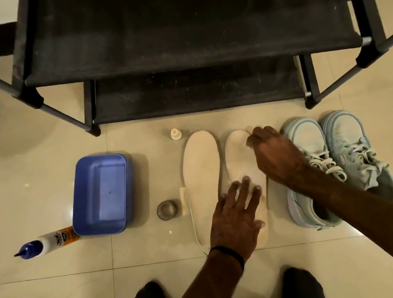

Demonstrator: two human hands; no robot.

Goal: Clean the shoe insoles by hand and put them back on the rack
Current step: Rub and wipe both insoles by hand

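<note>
I observe two cream insoles lying side by side on the tiled floor (pixel 59 296), directly in front of the black shoe rack (pixel 184 33). The left insole (pixel 203 173) lies untouched. On the right insole (pixel 240 159) my left hand (pixel 235 217) lies flat over the heel half, fingers straight and spread, pressing down; a dark band sits on that wrist. My right hand (pixel 273 154) is at the toe end of the same insole, fingers curled, its grip apparently pinched on something small and pale at the insole's tip; I cannot tell what that item is.

Just to the right of the insoles stands a pair of light blue sneakers (pixel 333 152), toes toward the rack, my right forearm crossing over the nearer one. To the left of the insoles lie a pale narrow strip (pixel 184 201) touching the left insole's edge, a tape roll (pixel 166 209), a blue tub (pixel 101 193), and a glue bottle (pixel 47 242) on its side against the tub. A small pale bottle (pixel 175 134) stands near the left insole's toe.
</note>
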